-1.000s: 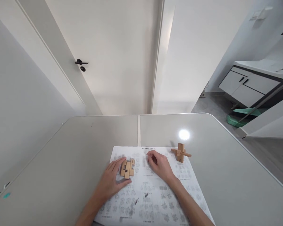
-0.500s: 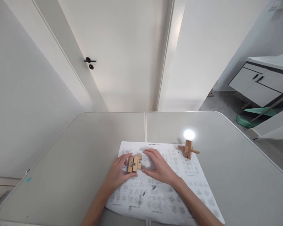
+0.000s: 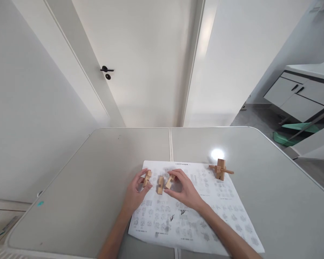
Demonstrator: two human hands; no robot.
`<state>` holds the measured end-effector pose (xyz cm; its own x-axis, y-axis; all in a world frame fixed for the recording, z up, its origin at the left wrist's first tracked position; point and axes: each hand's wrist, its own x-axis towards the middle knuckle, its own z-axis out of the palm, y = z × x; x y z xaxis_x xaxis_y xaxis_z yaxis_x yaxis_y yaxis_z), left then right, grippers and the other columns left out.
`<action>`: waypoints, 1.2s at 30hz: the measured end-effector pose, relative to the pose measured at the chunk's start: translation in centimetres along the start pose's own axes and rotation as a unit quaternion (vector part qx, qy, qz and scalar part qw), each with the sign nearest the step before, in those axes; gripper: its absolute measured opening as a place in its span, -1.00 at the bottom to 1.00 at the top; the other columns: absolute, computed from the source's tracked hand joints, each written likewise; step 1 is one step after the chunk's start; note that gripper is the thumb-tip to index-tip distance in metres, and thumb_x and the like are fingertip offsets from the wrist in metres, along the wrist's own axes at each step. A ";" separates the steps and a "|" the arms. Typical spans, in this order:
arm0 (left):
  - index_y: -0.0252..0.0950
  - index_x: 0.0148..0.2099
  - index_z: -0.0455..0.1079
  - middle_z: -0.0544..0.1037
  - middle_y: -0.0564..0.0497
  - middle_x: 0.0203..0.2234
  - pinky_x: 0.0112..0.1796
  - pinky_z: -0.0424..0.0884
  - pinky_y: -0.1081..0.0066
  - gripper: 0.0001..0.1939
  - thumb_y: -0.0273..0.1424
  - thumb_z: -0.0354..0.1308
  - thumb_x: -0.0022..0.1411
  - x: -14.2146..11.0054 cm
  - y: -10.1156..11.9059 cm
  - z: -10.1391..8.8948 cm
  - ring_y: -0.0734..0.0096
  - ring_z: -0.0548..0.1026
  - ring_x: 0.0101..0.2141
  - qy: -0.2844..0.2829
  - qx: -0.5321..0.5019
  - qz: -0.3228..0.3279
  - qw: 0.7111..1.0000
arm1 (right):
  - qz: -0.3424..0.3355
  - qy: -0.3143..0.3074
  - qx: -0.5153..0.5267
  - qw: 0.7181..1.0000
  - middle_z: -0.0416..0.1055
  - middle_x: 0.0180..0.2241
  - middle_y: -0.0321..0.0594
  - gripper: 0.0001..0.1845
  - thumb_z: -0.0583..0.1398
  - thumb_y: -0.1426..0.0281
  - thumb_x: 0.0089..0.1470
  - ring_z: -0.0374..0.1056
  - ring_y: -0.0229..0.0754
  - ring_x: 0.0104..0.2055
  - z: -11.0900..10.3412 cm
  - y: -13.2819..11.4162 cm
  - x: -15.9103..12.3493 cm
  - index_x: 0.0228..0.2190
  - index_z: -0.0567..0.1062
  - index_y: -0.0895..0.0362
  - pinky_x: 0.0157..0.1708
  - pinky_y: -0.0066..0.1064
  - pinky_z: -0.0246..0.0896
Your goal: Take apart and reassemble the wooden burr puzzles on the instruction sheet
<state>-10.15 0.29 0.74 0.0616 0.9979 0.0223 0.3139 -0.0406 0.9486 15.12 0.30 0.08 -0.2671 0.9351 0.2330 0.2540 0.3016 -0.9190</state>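
Observation:
Three notched wooden puzzle pieces are apart from one another over a printed instruction sheet (image 3: pixel 189 216). My left hand (image 3: pixel 136 189) grips one notched wooden puzzle piece (image 3: pixel 147 177) between thumb and fingers, tilted. In the middle, a second puzzle piece (image 3: pixel 160 185) lies on the sheet, its notch facing right, with neither hand on it. The third puzzle piece (image 3: pixel 169 182) is pinched by my right hand (image 3: pixel 185 189), its upper end partly covered by the fingers.
An assembled wooden cross-shaped puzzle (image 3: pixel 220 169) stands at the sheet's top right corner. The grey folding table (image 3: pixel 118 151) has a seam down its middle. Behind it is a white door with a black handle (image 3: pixel 107 69). A white cabinet (image 3: pixel 297 90) stands far right.
The three puzzle pieces, side by side before, are now separated. My left hand has taken one to the left, my right hand has closed on another, and the middle one stays on the sheet.

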 end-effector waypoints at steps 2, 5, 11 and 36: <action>-0.24 0.30 0.31 0.59 -0.05 -0.26 -0.04 0.41 0.25 -0.39 -0.03 0.16 0.35 0.2 0.0 -0.2 0.25 0.53 -0.20 -0.009 -0.009 -0.002 1.000 | 0.039 0.006 0.080 0.996 0.42 -0.09 -0.10 -0.54 0.30 0.05 0.17 0.37 -0.07 -0.18 -0.4 -0.5 0.2 0.00 0.48 0.01 -0.15 -0.22 0.37; -0.28 0.30 0.32 0.56 -0.02 -0.32 -0.06 0.38 0.26 -0.37 0.04 0.06 0.40 0.2 0.6 -0.1 0.30 0.46 -0.26 -0.009 -0.073 -0.009 0.997 | 0.093 -0.031 0.203 0.974 0.37 -0.41 -0.26 -0.56 0.14 -0.04 0.30 0.22 -0.20 -0.42 -0.7 -0.7 0.3 -0.26 0.50 0.08 -0.36 -0.35 0.20; -0.23 0.23 0.43 0.48 -0.21 0.12 -0.15 0.35 0.31 -0.53 -0.10 0.15 0.41 -0.1 3.5 1.6 0.37 0.38 -0.26 -0.033 -0.291 -0.102 0.951 | 0.160 -0.026 0.378 0.912 -0.03 -0.59 -0.45 -0.40 0.01 -0.16 0.32 -0.22 -0.29 -0.56 -0.3 0.3 0.5 -0.46 0.31 0.07 -0.54 -0.39 -0.29; -0.24 0.18 0.39 0.33 0.10 -0.38 -0.57 0.03 0.53 -0.51 -0.05 0.10 0.37 1.7 3.0 6.4 0.58 0.06 -0.58 -0.050 -0.296 -0.125 0.946 | 0.170 -0.057 0.476 0.861 0.09 -0.47 -0.40 -0.53 0.24 0.00 0.24 -0.13 -0.32 -0.55 -1.2 0.0 0.7 -0.02 0.47 0.09 -0.55 -0.43 -0.19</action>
<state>-3.00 1.58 1.59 0.1539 0.9614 -0.2280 -0.2524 0.2614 0.9316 16.01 1.20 0.62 -0.4309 0.8985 -0.0839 -0.5278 -0.3263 -0.7842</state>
